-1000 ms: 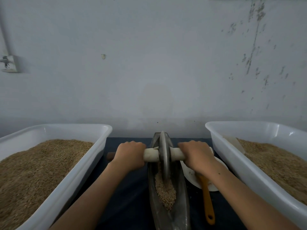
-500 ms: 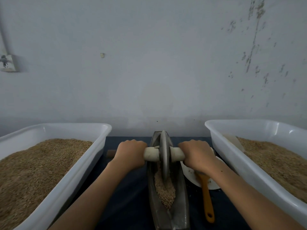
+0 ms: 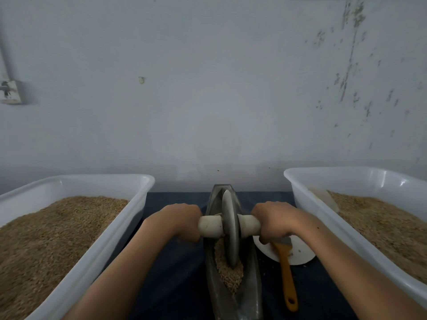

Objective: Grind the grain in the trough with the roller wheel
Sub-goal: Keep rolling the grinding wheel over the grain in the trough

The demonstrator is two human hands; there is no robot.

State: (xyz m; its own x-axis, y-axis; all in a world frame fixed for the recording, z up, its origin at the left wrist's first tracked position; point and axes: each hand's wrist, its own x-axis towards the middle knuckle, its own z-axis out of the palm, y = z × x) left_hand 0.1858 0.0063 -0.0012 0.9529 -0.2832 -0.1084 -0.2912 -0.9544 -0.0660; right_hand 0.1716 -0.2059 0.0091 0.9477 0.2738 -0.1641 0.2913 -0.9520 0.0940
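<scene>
Grain (image 3: 228,272) is lying heaped in the narrow metal trough (image 3: 250,287) on the dark cloth (image 3: 175,285), with the roller wheel (image 3: 230,229) standing upright in it. Left hand (image 3: 179,221) and right hand (image 3: 275,219) are each clenching an end of the pale axle (image 3: 210,226). White tubs (image 3: 108,248) of grain are sitting either side, and a brush (image 3: 286,271) is resting on a plate (image 3: 300,252).

Two white tubs (image 3: 129,218) (image 3: 307,204); brush (image 3: 286,271) on plate (image 3: 302,255)

A dark blue table (image 3: 175,273) carries two white tubs (image 3: 97,257) (image 3: 323,218), the metal trough (image 3: 250,294), and apparently a white plate (image 3: 302,252).
</scene>
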